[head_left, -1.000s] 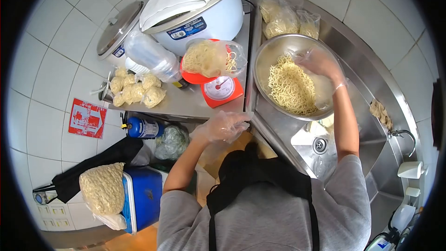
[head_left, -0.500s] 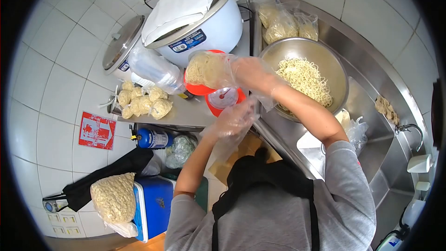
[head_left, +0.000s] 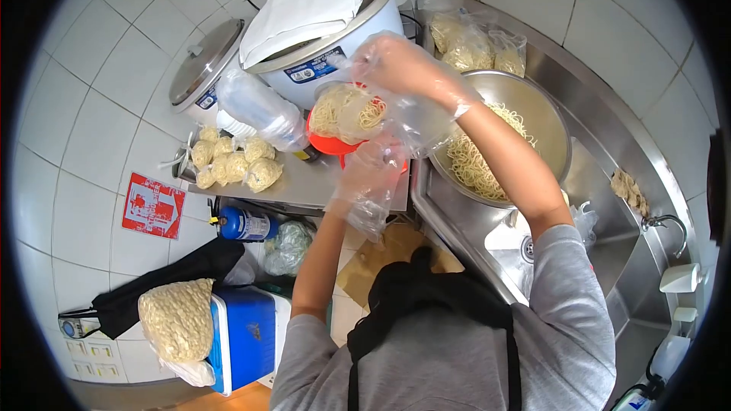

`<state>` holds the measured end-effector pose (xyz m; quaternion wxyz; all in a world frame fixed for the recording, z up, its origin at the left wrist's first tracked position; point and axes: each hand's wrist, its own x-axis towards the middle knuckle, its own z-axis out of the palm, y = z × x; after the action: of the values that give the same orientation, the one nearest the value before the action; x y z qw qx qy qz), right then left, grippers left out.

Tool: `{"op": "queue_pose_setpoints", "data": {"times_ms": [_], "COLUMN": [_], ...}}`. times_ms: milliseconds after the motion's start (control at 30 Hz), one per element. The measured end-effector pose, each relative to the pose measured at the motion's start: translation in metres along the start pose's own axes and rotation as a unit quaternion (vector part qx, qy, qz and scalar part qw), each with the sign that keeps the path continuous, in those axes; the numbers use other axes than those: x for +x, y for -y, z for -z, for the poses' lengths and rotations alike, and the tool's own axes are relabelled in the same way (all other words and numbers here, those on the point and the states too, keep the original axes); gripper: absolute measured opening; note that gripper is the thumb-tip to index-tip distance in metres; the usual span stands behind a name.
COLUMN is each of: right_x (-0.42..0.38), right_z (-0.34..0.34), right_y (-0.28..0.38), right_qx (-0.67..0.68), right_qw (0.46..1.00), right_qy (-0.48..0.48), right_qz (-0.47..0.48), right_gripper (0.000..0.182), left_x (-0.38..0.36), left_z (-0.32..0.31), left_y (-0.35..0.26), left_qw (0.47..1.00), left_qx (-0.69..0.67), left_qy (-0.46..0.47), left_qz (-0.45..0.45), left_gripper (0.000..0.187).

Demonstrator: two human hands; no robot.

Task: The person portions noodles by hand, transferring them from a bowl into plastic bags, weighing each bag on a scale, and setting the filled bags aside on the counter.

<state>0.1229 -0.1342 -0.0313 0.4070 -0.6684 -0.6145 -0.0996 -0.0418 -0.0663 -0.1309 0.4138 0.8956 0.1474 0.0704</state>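
A clear plastic bag of noodles (head_left: 339, 113) lies on the red kitchen scale (head_left: 329, 144), its open end facing right. Some yellow noodles show at that end. My right hand (head_left: 400, 65), in a loose clear plastic glove, is raised above the bag's mouth with its fingers pinched on the plastic. Below the mouth, my left hand (head_left: 369, 171), gloved too, has its fingers closed at the bag's lower edge. It covers the scale's dial. To the right, a large steel bowl (head_left: 565, 125) holds loose noodles (head_left: 480, 156), partly behind my right forearm.
Several tied noodle bags (head_left: 236, 161) sit on the counter's left. Behind stands a large rice cooker (head_left: 327, 80) with a white cloth (head_left: 304, 15) on top. More bagged noodles (head_left: 466, 49) lie behind the bowl. A sink with a faucet (head_left: 670, 221) is at right.
My right hand has left the bag's side and risen up and back. My left hand has moved up to the bag, now hiding the dial. Noodles at the bag's mouth are uncovered.
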Motion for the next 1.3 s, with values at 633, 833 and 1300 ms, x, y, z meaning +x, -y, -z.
{"op": "queue_pose_setpoints", "data": {"times_ms": [633, 833, 1300], "right_x": [-0.010, -0.017, -0.186], "right_z": [0.103, 0.140, 0.079], "right_y": [0.041, 0.026, -0.118], "right_qx": [0.586, 0.471, -0.093], "right_qw": [0.786, 0.751, 0.928], "right_qy": [-0.172, -0.455, 0.187], "right_qz": [-0.095, 0.090, -0.310], "right_gripper": [0.016, 0.022, 0.038], "left_x": [0.007, 0.006, -0.017], "left_z": [-0.032, -0.028, -0.020], "left_y": [-0.031, -0.028, -0.015], "left_qw": [0.997, 0.995, 0.994], "left_qx": [-0.078, -0.059, 0.055], "left_qy": [0.013, -0.037, 0.057], "left_qz": [-0.004, -0.069, -0.077], "left_gripper": [0.086, 0.090, 0.068]}}
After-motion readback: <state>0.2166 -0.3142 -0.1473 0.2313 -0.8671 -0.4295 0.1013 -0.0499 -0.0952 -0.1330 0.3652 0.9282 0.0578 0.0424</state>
